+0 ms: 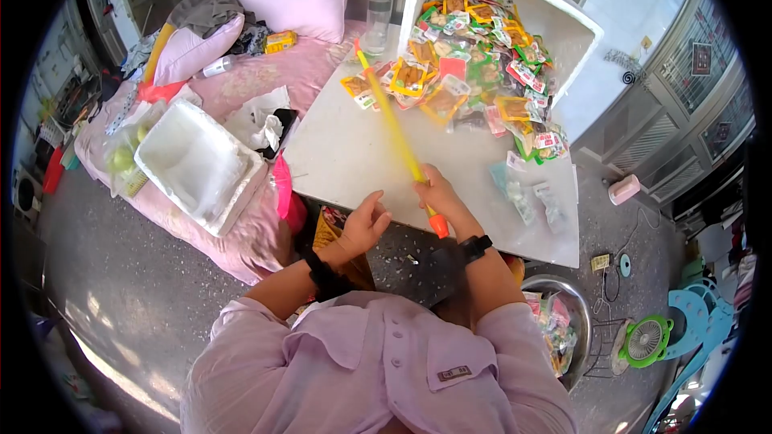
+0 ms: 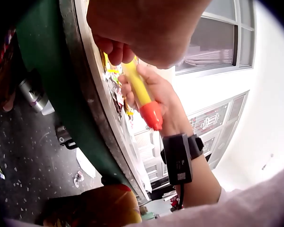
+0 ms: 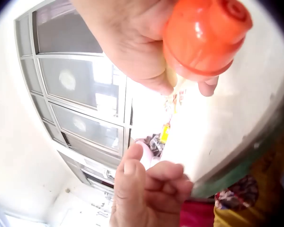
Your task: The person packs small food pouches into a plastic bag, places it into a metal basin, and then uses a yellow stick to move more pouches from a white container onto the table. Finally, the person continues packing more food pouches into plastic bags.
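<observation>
A long yellow stick (image 1: 392,122) with an orange-red cap (image 3: 199,38) reaches from my right hand over the table toward the heap of snack packets. My right hand (image 1: 441,197) grips it close to the capped end, which points back toward my body. My left hand (image 1: 363,227) is held at the table's front edge, to the left of the cap, with its fingers loosely bent and nothing in them. In the right wrist view the left hand (image 3: 151,191) appears below the cap, apart from it.
Small snack packets (image 1: 482,60) spill from a tipped white foam box (image 1: 581,30) onto the grey table (image 1: 334,149). Clear wrappers (image 1: 550,207) lie at its right, a glass (image 1: 378,22) at its back. Left, a bed holds another foam box (image 1: 189,165). A metal basin (image 1: 581,305) stands on the floor.
</observation>
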The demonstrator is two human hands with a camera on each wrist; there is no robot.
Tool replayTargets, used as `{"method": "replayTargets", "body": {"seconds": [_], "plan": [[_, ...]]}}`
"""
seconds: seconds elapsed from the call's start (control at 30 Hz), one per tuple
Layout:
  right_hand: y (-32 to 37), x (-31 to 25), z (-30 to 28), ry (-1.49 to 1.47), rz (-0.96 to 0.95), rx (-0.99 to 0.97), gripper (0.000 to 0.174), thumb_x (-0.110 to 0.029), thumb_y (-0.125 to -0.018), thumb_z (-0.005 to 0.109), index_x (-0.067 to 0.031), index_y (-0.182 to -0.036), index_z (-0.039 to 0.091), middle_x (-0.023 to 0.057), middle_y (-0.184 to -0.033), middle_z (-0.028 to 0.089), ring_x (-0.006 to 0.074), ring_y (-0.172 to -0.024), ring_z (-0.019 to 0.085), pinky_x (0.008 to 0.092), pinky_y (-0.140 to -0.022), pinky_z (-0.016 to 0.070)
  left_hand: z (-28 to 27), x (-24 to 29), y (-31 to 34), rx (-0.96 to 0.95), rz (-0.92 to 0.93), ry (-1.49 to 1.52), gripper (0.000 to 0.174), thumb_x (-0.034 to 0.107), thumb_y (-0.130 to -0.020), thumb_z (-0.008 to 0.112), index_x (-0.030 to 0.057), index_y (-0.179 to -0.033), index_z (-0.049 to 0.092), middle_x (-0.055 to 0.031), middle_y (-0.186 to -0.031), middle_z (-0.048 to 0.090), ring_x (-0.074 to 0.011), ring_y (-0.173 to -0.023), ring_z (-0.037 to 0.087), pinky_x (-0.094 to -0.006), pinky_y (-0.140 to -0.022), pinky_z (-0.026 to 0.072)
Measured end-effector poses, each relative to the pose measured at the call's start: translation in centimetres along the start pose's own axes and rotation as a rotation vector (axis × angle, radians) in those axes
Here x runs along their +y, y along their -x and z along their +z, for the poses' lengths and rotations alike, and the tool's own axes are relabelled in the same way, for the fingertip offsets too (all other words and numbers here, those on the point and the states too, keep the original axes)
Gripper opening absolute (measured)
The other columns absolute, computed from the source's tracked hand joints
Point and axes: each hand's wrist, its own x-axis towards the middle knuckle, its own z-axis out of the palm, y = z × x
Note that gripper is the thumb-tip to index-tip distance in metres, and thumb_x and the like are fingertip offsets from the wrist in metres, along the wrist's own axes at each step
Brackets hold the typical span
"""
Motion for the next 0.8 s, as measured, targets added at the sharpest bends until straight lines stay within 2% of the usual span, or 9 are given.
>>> {"method": "replayTargets", "body": {"seconds": [0.1, 0.17, 0.23, 0.37, 0.47, 0.57, 0.63, 0.77, 0.8], "plan": [[1.8, 0.3, -1.2, 0.059, -0.013, 0.013, 0.044, -0.016, -0.077, 0.046, -0.0072, -0.119, 0.035, 0.0101, -0.074, 0.052, 0.0166, -0.052, 0.05, 0.0296, -0.051, 0.0425, -2.7, -1.5, -3.2, 0.119, 0.126, -0.272, 0.035, 0.012, -0.072, 0.055, -0.0004, -0.103, 0.045, -0.0133, -0.081, 0.054, -0.0255, -0.072, 0.054, -0.0328, -0.067, 0.0435], [4.8, -0.1, -1.6, 0.069, 0.097, 0.016, 0.045, -0.016, -0.078, 0.046, -0.0063, -0.119, 0.034, 0.0106, -0.073, 0.052, 0.0177, -0.051, 0.049, 0.0302, -0.05, 0.042, -4.6, -3.0, -5.5, 0.19, 0.22, -0.455, 0.031, 0.011, -0.069, 0.055, 0.0008, -0.097, 0.049, -0.0152, -0.087, 0.054, -0.0295, -0.081, 0.052, -0.0361, -0.073, 0.042], [7.4, 1.5, -1.4, 0.101, 0.115, 0.023, 0.044, -0.016, -0.078, 0.046, -0.0062, -0.119, 0.034, 0.0119, -0.075, 0.052, 0.0184, -0.053, 0.05, 0.0305, -0.051, 0.0424, -6.2, -4.6, -7.7, 0.237, 0.258, -0.572, 0.029, 0.012, -0.067, 0.055, 0.002, -0.094, 0.051, -0.0156, -0.091, 0.053, -0.0314, -0.088, 0.049, -0.0381, -0.077, 0.0399], [13.1, 6.0, -0.7, 0.337, -0.164, 0.137, 0.045, -0.017, -0.079, 0.047, -0.0039, -0.12, 0.033, 0.0165, -0.088, 0.054, 0.0215, -0.076, 0.054, 0.0305, -0.067, 0.0429, -7.8, -7.5, -10.1, 0.23, 0.198, -0.711, 0.029, 0.013, -0.066, 0.055, 0.0033, -0.093, 0.052, -0.0141, -0.093, 0.053, -0.0305, -0.093, 0.046, -0.0389, -0.08, 0.0375], [18.2, 3.3, -0.2, 0.142, 0.144, 0.081, 0.046, -0.016, -0.079, 0.049, -0.0012, -0.12, 0.033, 0.0164, -0.093, 0.054, 0.0213, -0.084, 0.053, 0.0297, -0.074, 0.0405, -7.3, -7.8, -10.1, 0.208, 0.137, -0.79, 0.027, 0.015, -0.066, 0.053, 0.0046, -0.091, 0.052, -0.0128, -0.093, 0.053, -0.0293, -0.094, 0.046, -0.0396, -0.081, 0.0361], [20.8, 6.0, 0.1, 0.151, -0.049, 0.145, 0.046, -0.014, -0.079, 0.051, -0.0001, -0.12, 0.034, 0.0136, -0.09, 0.054, 0.0178, -0.077, 0.053, 0.0273, -0.069, 0.0419, -7.1, -7.9, -10.1, 0.203, 0.13, -0.822, 0.024, 0.015, -0.066, 0.052, 0.0058, -0.088, 0.054, -0.0115, -0.093, 0.053, -0.0284, -0.094, 0.046, -0.04, -0.081, 0.0351], [20.7, 4.2, -0.3, 0.118, -0.069, 0.14, 0.045, -0.013, -0.079, 0.051, 0.0, -0.119, 0.034, 0.0111, -0.086, 0.053, 0.0155, -0.071, 0.052, 0.0258, -0.064, 0.0422, -7.0, -8.0, -10.0, 0.2, 0.137, -0.821, 0.022, 0.015, -0.066, 0.051, 0.0061, -0.086, 0.054, -0.011, -0.092, 0.053, -0.0282, -0.094, 0.046, -0.0401, -0.08, 0.035], [15.5, 4.1, -2.0, 0.069, -0.122, 0.138, 0.043, -0.012, -0.078, 0.05, -0.0009, -0.118, 0.036, 0.0066, -0.078, 0.05, 0.0112, -0.061, 0.049, 0.0242, -0.055, 0.0419, -7.1, -8.1, -10.0, 0.193, 0.135, -0.836, 0.02, 0.015, -0.065, 0.051, 0.0059, -0.082, 0.055, -0.0103, -0.091, 0.053, -0.0277, -0.093, 0.046, -0.04, -0.079, 0.0356], [14.4, 0.6, -2.7, 0.021, 0.059, 0.121, 0.042, -0.011, -0.078, 0.05, -0.0029, -0.117, 0.037, 0.0069, -0.077, 0.051, 0.0118, -0.061, 0.05, 0.0252, -0.056, 0.0423, -7.1, -8.0, -10.1, 0.189, 0.135, -0.845, 0.019, 0.015, -0.065, 0.051, 0.0057, -0.081, 0.055, -0.0101, -0.091, 0.053, -0.0275, -0.093, 0.046, -0.0399, -0.079, 0.0357]]}}
